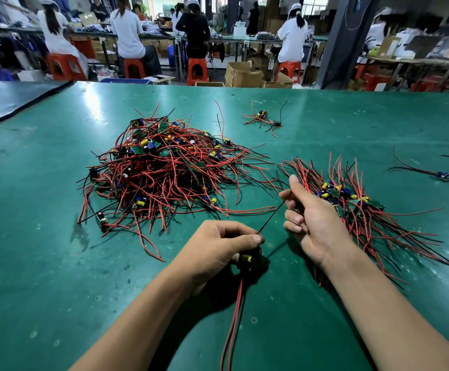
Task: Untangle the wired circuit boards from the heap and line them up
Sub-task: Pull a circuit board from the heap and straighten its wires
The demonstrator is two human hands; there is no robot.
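Circuit boards tangled in red and black wires lie in a heap [159,170] at the middle of the green counter [43,263]. Nearer, the left hand [218,247] curls its fingers round one board [245,259] with a yellow part, its red and black leads hanging toward the near edge. A thin black wire [271,216] stretches taut from the left thumb to the right hand [311,220], whose curled fingers pinch its far end. Just behind the right hand a second bunch [357,202] lies with its wires roughly parallel. A small cluster [263,117] sits farther back; a single board [442,175] lies well to the right.
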